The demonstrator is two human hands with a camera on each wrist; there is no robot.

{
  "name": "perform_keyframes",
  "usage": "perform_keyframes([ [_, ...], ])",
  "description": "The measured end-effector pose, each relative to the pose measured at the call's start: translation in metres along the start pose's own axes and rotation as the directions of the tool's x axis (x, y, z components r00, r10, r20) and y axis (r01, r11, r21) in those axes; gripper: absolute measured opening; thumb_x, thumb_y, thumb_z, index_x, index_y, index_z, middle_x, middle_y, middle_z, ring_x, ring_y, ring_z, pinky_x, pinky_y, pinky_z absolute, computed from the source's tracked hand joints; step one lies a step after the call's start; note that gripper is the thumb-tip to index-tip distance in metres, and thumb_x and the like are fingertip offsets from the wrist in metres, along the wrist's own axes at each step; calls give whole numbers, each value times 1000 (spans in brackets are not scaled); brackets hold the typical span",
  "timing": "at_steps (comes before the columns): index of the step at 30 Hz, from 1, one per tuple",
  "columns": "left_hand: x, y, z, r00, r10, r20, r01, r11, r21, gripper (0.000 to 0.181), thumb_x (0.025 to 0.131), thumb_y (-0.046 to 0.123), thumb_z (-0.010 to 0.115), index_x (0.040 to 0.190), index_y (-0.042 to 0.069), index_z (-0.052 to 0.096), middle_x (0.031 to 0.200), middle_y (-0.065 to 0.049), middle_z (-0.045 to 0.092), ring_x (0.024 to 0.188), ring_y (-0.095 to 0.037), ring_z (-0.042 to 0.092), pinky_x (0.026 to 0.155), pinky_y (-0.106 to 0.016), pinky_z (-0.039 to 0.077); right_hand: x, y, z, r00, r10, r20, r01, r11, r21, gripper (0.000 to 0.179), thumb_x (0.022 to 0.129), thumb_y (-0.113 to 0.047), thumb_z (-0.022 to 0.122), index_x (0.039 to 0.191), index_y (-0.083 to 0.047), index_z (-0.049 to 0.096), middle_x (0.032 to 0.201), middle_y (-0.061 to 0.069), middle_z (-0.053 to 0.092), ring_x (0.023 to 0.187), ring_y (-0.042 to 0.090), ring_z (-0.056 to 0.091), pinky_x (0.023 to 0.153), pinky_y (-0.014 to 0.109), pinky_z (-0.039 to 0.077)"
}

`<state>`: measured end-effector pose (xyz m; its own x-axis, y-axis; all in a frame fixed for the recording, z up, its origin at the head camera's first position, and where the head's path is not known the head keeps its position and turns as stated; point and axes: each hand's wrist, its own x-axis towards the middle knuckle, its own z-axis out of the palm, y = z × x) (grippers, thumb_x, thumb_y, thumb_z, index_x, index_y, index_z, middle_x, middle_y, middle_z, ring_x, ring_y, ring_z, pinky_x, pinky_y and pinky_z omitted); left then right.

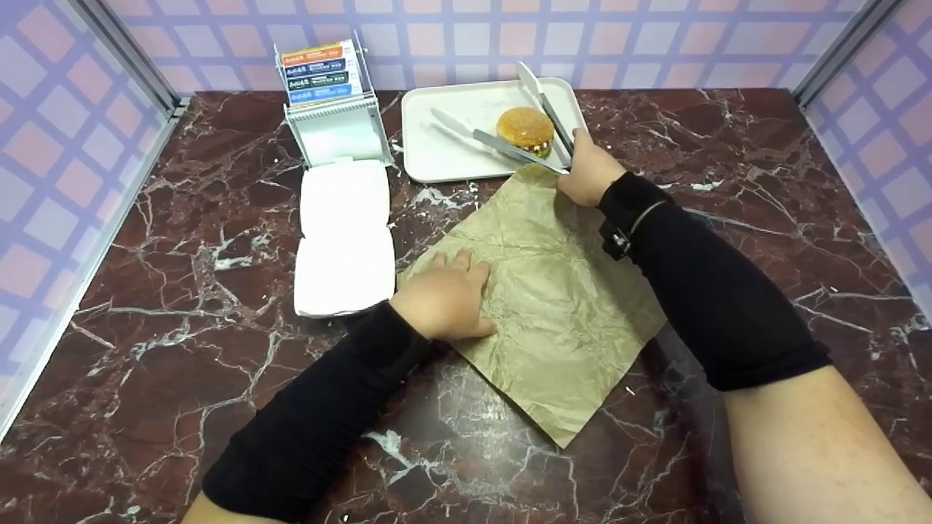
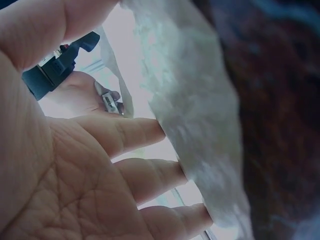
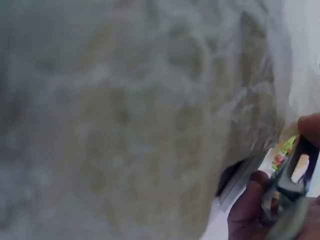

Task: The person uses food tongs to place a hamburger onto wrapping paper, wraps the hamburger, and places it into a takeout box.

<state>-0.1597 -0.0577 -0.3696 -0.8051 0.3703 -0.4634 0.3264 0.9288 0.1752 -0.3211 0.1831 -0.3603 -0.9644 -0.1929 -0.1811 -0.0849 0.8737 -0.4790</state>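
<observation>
My right hand [image 1: 591, 171] grips a pair of metal tongs [image 1: 502, 144] at the near right corner of the white tray [image 1: 429, 156]. The tong arms are spread wide, with a sesame-bun burger [image 1: 524, 125] between them on the tray. Whether either arm touches the bun, I cannot tell. With fingers extended, my left hand [image 1: 443, 300] rests on the left edge of a creased brown paper sheet [image 1: 553, 291]. The left wrist view shows its fingertips against the paper [image 2: 195, 95]. A sliver of burger filling [image 3: 284, 151] appears beside the tongs [image 3: 292, 180] in the right wrist view.
An opened white clamshell box [image 1: 344, 269] lies left of the paper. Behind it stands a rack [image 1: 338, 138] of small boxes with coloured labels. Checkered walls [image 1: 466, 44] bound the dark marbled table [image 1: 182, 349] at the back and sides.
</observation>
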Motion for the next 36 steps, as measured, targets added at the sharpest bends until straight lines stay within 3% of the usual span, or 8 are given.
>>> perform_keyframes([
  [7, 1, 0, 1, 1000, -1, 6, 1, 1000, -6, 103, 94, 62, 69, 169, 13, 18, 177, -20, 6, 160, -52, 12, 128, -66, 22, -5, 8, -17, 999, -27, 19, 26, 998, 57, 90, 100, -13, 62, 166, 1, 3, 157, 32, 44, 141, 47, 49, 123, 58, 38],
  [12, 2, 1, 0, 1000, -7, 3, 7, 1000, -20, 103, 93, 62, 69, 170, 14, 18, 177, -19, 5, 160, -52, 11, 128, -67, 21, -18, 13, -34, 1000, -2, 0, 2, 990, 142, 89, 104, -17, 59, 168, -6, -1, 168, 27, 31, 149, 44, 42, 127, 58, 33],
  [14, 2, 1, 0, 1000, -18, 6, 18, 999, -34, 103, 93, 61, 69, 170, 16, 18, 177, -18, 4, 161, -51, 9, 128, -69, 20, -26, 14, -39, 1000, 23, -9, -21, 984, 178, 90, 104, -22, 59, 169, -8, -2, 169, 25, 31, 147, 40, 45, 125, 56, 37],
  [18, 3, 2, 0, 999, -38, 17, 39, 998, -55, 102, 94, 60, 69, 170, 18, 17, 178, -15, 2, 161, -50, 6, 127, -72, 17, -47, 22, -42, 998, 33, -55, -21, 980, 197, 78, 104, -37, 62, 166, -8, 24, 151, 21, 55, 123, 35, 60, 107, 51, 52],
  [21, 4, 1, -1, 999, -37, 23, 38, 998, -51, 102, 94, 60, 69, 170, 18, 16, 178, -16, 1, 161, -50, 6, 128, -71, 16, -64, 31, -39, 996, 19, -84, -6, 988, 152, 73, 103, -49, 62, 159, -7, 40, 139, 19, 63, 118, 36, 62, 106, 55, 52],
  [26, 4, 0, -2, 999, -32, 14, 33, 999, -36, 102, 94, 60, 68, 170, 17, 15, 178, -17, 1, 161, -51, 6, 128, -70, 16, -86, 45, -33, 992, 15, -127, -6, 998, 68, 73, 103, -51, 62, 159, -8, 43, 136, 22, 64, 121, 40, 61, 112, 65, 44],
  [32, 4, -2, -3, 999, -47, 17, 48, 998, -38, 103, 93, 62, 68, 170, 20, 15, 178, -14, 0, 162, -48, 5, 126, -74, 11, -99, 55, -25, 981, -11, -193, 9, 1000, -8, 60, 105, -46, 61, 151, -9, 53, 111, 18, 70, 95, 37, 64, 89, 57, 50],
  [36, 4, -2, -4, 999, -41, 18, 42, 998, -40, 103, 94, 61, 68, 170, 19, 15, 178, -15, 0, 162, -49, 5, 127, -73, 11, -100, 57, -23, 977, -14, -211, 7, 999, -32, 57, 105, -44, 60, 151, -10, 56, 105, 19, 70, 87, 36, 63, 82, 52, 49],
])
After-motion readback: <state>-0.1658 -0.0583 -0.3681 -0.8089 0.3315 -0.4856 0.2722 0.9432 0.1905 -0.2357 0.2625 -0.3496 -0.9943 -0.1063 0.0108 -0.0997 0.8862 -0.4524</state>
